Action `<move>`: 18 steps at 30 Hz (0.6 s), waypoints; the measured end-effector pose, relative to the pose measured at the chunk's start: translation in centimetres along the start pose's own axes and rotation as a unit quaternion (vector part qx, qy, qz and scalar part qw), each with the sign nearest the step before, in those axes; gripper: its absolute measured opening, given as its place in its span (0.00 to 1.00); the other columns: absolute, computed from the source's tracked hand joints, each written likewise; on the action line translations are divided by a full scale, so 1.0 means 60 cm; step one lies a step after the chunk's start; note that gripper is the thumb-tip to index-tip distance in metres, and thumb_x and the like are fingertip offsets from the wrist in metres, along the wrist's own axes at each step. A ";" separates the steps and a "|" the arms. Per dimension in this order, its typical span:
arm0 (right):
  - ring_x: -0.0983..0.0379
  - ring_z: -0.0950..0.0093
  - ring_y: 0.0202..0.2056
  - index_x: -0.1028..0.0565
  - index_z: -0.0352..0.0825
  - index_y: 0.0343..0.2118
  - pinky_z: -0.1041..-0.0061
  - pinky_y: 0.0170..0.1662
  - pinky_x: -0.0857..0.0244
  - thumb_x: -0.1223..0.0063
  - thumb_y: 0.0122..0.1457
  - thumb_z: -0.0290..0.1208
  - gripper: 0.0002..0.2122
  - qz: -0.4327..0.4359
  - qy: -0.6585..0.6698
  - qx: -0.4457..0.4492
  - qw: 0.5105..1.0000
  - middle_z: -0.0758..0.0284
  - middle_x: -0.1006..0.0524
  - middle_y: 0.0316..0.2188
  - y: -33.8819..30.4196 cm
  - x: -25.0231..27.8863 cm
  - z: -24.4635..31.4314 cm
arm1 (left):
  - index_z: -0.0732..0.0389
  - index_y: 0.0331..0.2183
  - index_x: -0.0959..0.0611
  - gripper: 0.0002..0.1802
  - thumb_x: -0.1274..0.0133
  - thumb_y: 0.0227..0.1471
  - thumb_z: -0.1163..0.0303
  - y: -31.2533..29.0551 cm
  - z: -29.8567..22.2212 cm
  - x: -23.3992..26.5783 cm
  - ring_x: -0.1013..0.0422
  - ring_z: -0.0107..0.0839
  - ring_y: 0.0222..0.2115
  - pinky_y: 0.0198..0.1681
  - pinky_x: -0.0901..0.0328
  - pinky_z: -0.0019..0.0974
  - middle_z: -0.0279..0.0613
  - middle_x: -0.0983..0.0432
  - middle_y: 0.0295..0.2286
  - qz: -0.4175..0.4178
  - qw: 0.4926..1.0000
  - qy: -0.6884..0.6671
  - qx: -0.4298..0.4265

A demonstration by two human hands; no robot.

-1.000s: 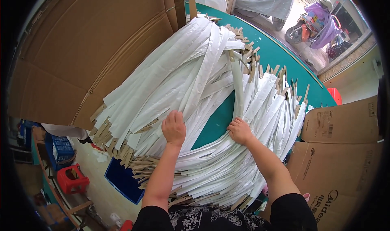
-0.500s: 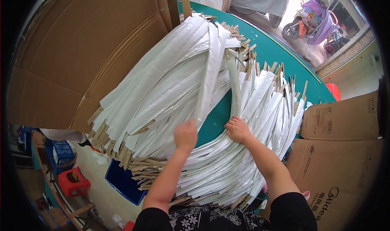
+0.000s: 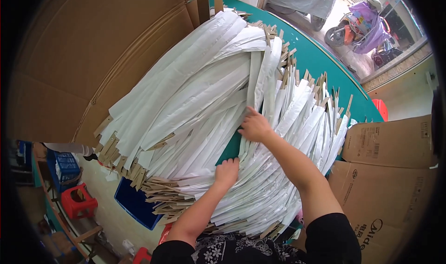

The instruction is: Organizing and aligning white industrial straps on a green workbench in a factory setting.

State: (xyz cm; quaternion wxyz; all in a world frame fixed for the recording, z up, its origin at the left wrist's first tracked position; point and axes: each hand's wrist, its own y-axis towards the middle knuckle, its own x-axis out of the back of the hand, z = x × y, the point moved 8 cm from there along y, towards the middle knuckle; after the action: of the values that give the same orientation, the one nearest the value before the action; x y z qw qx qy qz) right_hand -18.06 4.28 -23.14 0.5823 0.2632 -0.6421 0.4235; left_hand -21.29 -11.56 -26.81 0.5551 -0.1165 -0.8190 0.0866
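A thick pile of long white strips [image 3: 181,92] with tan, hole-punched ends covers the table. The strips bend in a curve in front of me. My left hand [image 3: 226,173] is closed over strips at the inner edge of the bend, its fingertips curled and partly hidden. Farther up and to the right, my right hand [image 3: 255,126] lies against a white strip [image 3: 254,78] running away from me, with the index finger stretched along it. Between my hands, a small patch of green tabletop [image 3: 230,150] shows.
A tall cardboard sheet [image 3: 107,55] stands at the left. Cardboard boxes [image 3: 388,180] flank the right side. On the floor at lower left are a blue bin [image 3: 134,203] and a red stool [image 3: 79,201]. Past the table's far edge stands a scooter [image 3: 353,32].
My left hand has moved right and nearer to me, to the strips' bend. My right hand has moved up and left. The upright strip now leans across the gap, which looks smaller.
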 end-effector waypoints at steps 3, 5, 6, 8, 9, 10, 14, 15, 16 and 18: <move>0.28 0.71 0.38 0.22 0.37 0.22 0.60 0.63 0.53 0.49 0.53 0.37 0.11 0.116 0.039 -0.081 0.989 0.67 0.24 0.28 -0.051 -0.034 -0.024 | 0.62 0.40 0.25 0.20 0.46 0.50 0.58 -0.036 0.040 -0.001 0.28 0.46 0.37 0.44 0.35 0.50 0.49 0.26 0.35 0.037 0.987 -0.117 0.101; 0.28 0.71 0.38 0.22 0.36 0.21 0.59 0.62 0.52 0.49 0.52 0.37 0.11 -0.005 0.065 -0.084 0.994 0.67 0.24 0.28 -0.106 -0.048 -0.011 | 0.64 0.41 0.26 0.24 0.45 0.50 0.55 -0.056 0.056 -0.010 0.29 0.49 0.39 0.45 0.35 0.51 0.52 0.27 0.36 0.031 0.975 -0.171 0.136; 0.28 0.71 0.39 0.23 0.36 0.20 0.58 0.61 0.50 0.49 0.52 0.37 0.11 -0.126 0.091 -0.090 0.984 0.68 0.25 0.27 -0.132 -0.031 -0.008 | 0.64 0.43 0.26 0.26 0.44 0.50 0.55 -0.062 0.061 -0.026 0.30 0.50 0.39 0.44 0.35 0.50 0.53 0.27 0.36 0.019 0.967 -0.209 0.142; 0.29 0.72 0.39 0.23 0.37 0.20 0.58 0.61 0.50 0.49 0.52 0.37 0.11 -0.153 0.099 -0.095 0.979 0.69 0.26 0.26 -0.153 -0.042 -0.010 | 0.65 0.46 0.27 0.27 0.44 0.50 0.55 -0.059 0.087 -0.039 0.32 0.52 0.40 0.43 0.35 0.49 0.55 0.29 0.36 -0.036 0.940 -0.298 0.163; 0.29 0.74 0.40 0.23 0.37 0.20 0.58 0.61 0.50 0.49 0.52 0.38 0.11 -0.184 0.103 -0.105 0.972 0.70 0.27 0.25 -0.160 -0.039 -0.011 | 0.65 0.45 0.26 0.27 0.44 0.51 0.56 -0.049 0.111 -0.022 0.32 0.52 0.40 0.45 0.36 0.49 0.56 0.30 0.37 -0.078 0.918 -0.347 0.175; 0.29 0.74 0.40 0.23 0.37 0.20 0.58 0.61 0.50 0.49 0.52 0.38 0.11 -0.183 0.105 -0.108 0.971 0.70 0.27 0.25 -0.161 -0.041 -0.013 | 0.65 0.45 0.26 0.25 0.42 0.49 0.60 -0.048 0.129 0.025 0.34 0.52 0.41 0.47 0.38 0.47 0.55 0.31 0.39 -0.197 0.929 -0.279 0.143; 0.30 0.75 0.40 0.22 0.39 0.21 0.58 0.62 0.51 0.49 0.53 0.38 0.11 -0.182 0.122 -0.095 0.971 0.71 0.27 0.25 -0.156 -0.041 -0.010 | 0.63 0.44 0.25 0.23 0.40 0.46 0.67 -0.038 0.181 0.085 0.34 0.50 0.43 0.48 0.39 0.45 0.51 0.31 0.41 -0.276 0.949 -0.094 0.122; 0.30 0.75 0.40 0.21 0.39 0.21 0.59 0.62 0.52 0.49 0.53 0.39 0.11 -0.191 0.127 -0.094 0.969 0.71 0.27 0.25 -0.157 -0.039 -0.009 | 0.62 0.44 0.25 0.23 0.40 0.44 0.69 -0.035 0.175 0.097 0.35 0.49 0.44 0.49 0.39 0.45 0.50 0.31 0.42 -0.276 0.954 -0.032 0.114; 0.30 0.75 0.40 0.21 0.39 0.21 0.59 0.62 0.52 0.49 0.53 0.39 0.11 -0.189 0.128 -0.096 0.969 0.71 0.27 0.25 -0.157 -0.038 -0.010 | 0.62 0.44 0.25 0.23 0.40 0.44 0.69 -0.033 0.172 0.102 0.35 0.49 0.44 0.49 0.39 0.45 0.50 0.31 0.42 -0.274 0.955 -0.032 0.113; 0.30 0.75 0.40 0.20 0.39 0.20 0.59 0.62 0.52 0.48 0.54 0.40 0.12 -0.167 0.157 -0.109 0.967 0.72 0.27 0.25 -0.156 -0.032 -0.012 | 0.61 0.43 0.25 0.20 0.42 0.46 0.68 -0.030 0.177 0.105 0.33 0.49 0.43 0.47 0.38 0.45 0.49 0.29 0.41 -0.257 0.953 -0.036 0.155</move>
State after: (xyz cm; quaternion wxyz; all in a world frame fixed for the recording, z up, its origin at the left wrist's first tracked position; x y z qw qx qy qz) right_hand -9.56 -0.10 -22.82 0.7635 0.2319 -0.5316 0.2839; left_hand -33.57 -11.61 -24.60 0.5403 0.1888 -0.8169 0.0710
